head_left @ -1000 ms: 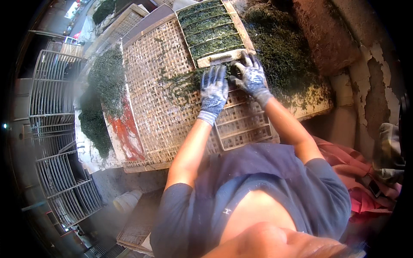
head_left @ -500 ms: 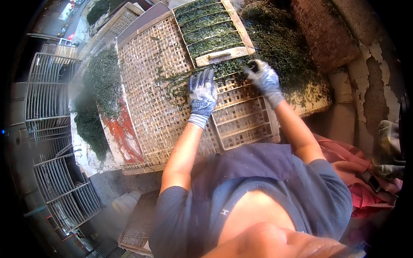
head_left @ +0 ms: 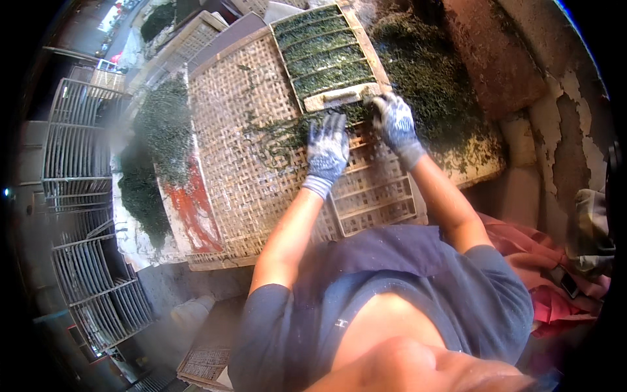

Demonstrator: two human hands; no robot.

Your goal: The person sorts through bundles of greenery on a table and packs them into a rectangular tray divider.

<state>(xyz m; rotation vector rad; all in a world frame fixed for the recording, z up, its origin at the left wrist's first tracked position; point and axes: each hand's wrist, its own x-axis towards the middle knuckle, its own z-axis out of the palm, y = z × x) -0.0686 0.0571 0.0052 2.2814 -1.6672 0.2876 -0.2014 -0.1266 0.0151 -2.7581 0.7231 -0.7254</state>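
On the woven bamboo tray (head_left: pixel 235 163), the gloved left hand (head_left: pixel 327 151) lies flat, fingers spread over loose green leaves (head_left: pixel 287 134); the right hand (head_left: pixel 394 124), fingers curled, presses leaves against the slatted wooden frame (head_left: pixel 375 196).

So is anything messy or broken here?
Yes. Loose green shreds lie scattered over the woven bamboo tray beside the left hand, outside the slatted frame. On the right, the wall's paint is peeling off in flakes.

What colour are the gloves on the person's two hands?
Grey-blue knit gloves with darker speckles, on the left hand and right hand; the head view shows them.
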